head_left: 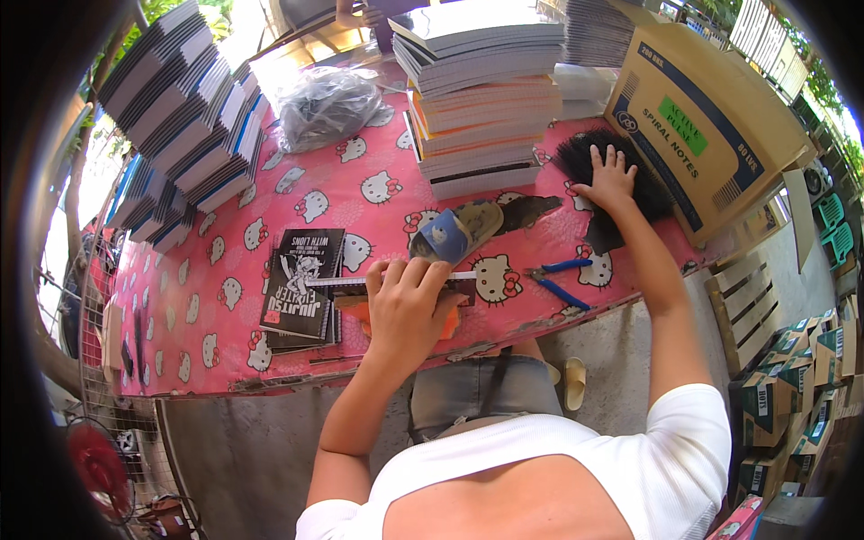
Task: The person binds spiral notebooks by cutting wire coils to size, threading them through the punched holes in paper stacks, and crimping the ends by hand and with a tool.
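My left hand (405, 301) grips a notebook (337, 284) that stands on its edge, its pages and spine seen from above. Something orange (445, 326) shows beneath that hand. At the right, my right hand (608, 182) rests with fingers spread on a black bristly heap of thin strands (652, 184); their exact kind cannot be made out. Between the hands lie blue-handled pliers (562, 281), open-jawed, and a blue and tan rounded object (454, 232). A small pile of black-covered notebooks (304, 279) lies left of my left hand.
A tall stack of notebooks (486, 99) rises at the table's back, with more leaning stacks (184, 108) at the far left. A clear plastic bag (328, 103) sits between them. A large cardboard box (706, 117) stands right. The pink patterned table (220, 292) ends near my waist.
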The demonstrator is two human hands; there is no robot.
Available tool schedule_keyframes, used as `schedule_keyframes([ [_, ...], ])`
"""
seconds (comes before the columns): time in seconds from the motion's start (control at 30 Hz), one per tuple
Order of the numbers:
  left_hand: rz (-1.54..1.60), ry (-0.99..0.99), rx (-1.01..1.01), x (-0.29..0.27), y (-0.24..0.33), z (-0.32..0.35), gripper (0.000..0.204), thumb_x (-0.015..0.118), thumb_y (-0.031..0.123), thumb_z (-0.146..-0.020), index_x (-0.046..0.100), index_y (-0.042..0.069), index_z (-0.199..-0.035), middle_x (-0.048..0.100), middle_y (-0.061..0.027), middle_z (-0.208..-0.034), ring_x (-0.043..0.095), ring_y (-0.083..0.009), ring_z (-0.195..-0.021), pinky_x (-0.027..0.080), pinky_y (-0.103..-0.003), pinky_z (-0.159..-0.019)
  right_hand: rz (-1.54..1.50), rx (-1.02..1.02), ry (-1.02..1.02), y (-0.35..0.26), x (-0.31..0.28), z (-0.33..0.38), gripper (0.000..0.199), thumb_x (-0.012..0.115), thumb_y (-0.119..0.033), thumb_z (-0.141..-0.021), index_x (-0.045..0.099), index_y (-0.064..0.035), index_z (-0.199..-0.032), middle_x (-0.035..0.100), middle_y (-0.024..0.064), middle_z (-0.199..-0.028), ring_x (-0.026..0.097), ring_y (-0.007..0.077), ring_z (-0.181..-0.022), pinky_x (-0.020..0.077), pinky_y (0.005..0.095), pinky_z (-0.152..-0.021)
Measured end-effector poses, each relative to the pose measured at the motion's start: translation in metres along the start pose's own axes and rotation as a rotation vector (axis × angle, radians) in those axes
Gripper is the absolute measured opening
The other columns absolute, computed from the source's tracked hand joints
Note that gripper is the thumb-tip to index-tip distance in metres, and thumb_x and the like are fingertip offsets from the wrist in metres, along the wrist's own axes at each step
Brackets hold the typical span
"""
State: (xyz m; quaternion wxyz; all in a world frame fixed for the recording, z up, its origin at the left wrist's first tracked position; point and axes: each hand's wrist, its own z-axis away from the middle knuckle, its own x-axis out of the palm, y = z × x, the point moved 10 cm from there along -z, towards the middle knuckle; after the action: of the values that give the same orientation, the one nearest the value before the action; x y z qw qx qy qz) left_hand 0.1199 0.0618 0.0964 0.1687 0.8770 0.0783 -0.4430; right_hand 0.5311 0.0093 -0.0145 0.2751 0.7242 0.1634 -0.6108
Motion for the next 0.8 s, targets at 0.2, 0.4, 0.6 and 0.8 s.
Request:
schedule_keyframes([
  [0.2, 0.027, 0.001, -0.064, -0.001, -0.004, 0.001, 0.041, 0.073, 0.025, -0.075, 0.06, 0.01, -0.111, 0.062, -0.0053, -0.094, 0.056, -0.0269, -0.089, 0.033, -0.043, -0.091, -0.059, -0.348, 0.067, 0.009, -0.015, 0.039, 0.091, 0.077, -0.051, -0.067, 0.038, -0.0155, -0.142, 0.036, 0.0171, -0.145, 0.031, 0.0365, -0.135, 0.0313, 0.0586, -0.103],
  [0.4, 0.112, 0.119, 0.002, 0.0, -0.006, 0.001, 0.027, 0.069, 0.021, -0.081, 0.066, 0.01, -0.105, 0.065, -0.0051, -0.104, 0.058, -0.0245, -0.094, 0.033, -0.043, -0.094, -0.163, -0.251, 0.311, -0.013, -0.01, 0.017, 0.038, 0.076, -0.037, -0.073, 0.065, -0.0107, -0.097, 0.06, 0.0104, -0.108, 0.054, 0.0297, -0.107, 0.0481, 0.0431, -0.086],
  [0.6, -0.084, 0.253, -0.082, -0.027, 0.004, 0.004, 0.014, 0.07, 0.018, -0.08, 0.072, 0.01, -0.092, 0.067, -0.003, -0.094, 0.06, -0.022, -0.092, 0.034, -0.04, -0.095, -0.356, -0.236, 0.295, -0.023, -0.028, 0.026, 0.019, 0.064, -0.023, -0.085, 0.064, -0.0041, -0.088, 0.06, 0.0169, -0.086, 0.062, 0.0351, -0.085, 0.0511, 0.0441, -0.075],
  [0.8, 0.193, 0.164, -0.119, -0.007, -0.016, 0.009, 0.015, 0.069, 0.02, -0.082, 0.071, 0.01, -0.093, 0.067, -0.003, -0.088, 0.061, -0.0209, -0.084, 0.035, -0.039, -0.095, -0.555, -0.602, 0.569, -0.083, -0.086, 0.122, 0.018, 0.062, -0.017, -0.082, 0.068, -0.0108, -0.098, 0.06, 0.0109, -0.083, 0.061, 0.0297, -0.077, 0.0506, 0.0414, -0.068],
])
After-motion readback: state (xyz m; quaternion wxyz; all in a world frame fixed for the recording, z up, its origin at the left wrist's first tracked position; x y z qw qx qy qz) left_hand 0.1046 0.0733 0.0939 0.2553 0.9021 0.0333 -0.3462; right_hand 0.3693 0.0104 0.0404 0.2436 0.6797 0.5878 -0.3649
